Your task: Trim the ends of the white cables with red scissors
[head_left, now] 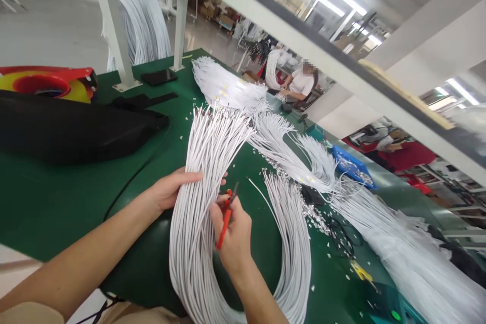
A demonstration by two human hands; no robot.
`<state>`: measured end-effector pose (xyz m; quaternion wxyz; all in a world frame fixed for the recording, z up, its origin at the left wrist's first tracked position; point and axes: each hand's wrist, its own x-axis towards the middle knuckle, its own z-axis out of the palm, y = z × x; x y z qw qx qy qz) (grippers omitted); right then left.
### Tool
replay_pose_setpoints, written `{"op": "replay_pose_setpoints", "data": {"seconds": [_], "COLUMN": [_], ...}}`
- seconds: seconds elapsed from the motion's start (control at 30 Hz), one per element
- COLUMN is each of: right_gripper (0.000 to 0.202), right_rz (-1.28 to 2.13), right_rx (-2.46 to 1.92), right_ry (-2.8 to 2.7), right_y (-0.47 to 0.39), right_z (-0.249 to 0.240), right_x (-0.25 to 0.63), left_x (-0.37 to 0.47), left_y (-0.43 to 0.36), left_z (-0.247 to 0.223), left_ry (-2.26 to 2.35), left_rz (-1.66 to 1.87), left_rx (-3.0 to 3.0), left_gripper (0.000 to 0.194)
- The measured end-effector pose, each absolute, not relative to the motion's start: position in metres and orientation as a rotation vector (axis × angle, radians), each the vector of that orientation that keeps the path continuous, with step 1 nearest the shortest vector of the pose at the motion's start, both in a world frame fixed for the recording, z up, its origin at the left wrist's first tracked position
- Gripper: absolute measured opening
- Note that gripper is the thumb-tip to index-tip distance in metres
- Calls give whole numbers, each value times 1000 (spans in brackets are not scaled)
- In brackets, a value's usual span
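Note:
A thick bundle of white cables [190, 243] bends in a U on the green table, with its frayed-out ends fanning away from me. My left hand [170, 190] is wrapped round the left leg of the bundle, thumb on top and fingertips showing on its right side. Red-handled pliers [225, 228] sit in my right hand [239, 230], their dark jaws pointing up and away. That hand is just right of the gripped cables, close to my left fingertips. The other cable ends [283, 187] of the U lie to the right.
More white cable bundles [228, 81] lie behind and to the right. Small white scraps [317, 217] litter the green table [152, 223]. A blue tray [351, 167], yellow-handled snips [361, 271], a black phone [158, 77] and a black cover [76, 126] are around. A shelf beam [304, 35] crosses overhead; a person [301, 83] sits beyond.

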<state>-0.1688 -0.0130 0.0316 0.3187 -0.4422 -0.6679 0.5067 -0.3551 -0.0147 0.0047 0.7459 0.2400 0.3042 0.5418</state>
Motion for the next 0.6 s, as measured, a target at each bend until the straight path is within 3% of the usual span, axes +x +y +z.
{"op": "replay_pose_setpoints", "data": {"seconds": [0.1, 0.23, 0.37, 0.6], "right_gripper": [21, 34, 38, 39], "right_rz": [1260, 1421, 1491, 1518], "right_rx": [-1057, -807, -735, -751], "right_ry": [-1452, -1181, -1149, -1188], "right_y": [14, 48, 53, 40], "right_z": [38, 49, 57, 50], "right_x": [-170, -190, -214, -235], "left_x": [-354, -361, -371, -378], "left_y": [-9, -14, -22, -23], "left_z": [14, 16, 9, -10], "left_ry": [728, 791, 857, 966], "left_rz": [1170, 1170, 1198, 1260], "left_rx": [677, 804, 852, 774], "left_gripper": [52, 49, 43, 50]}}
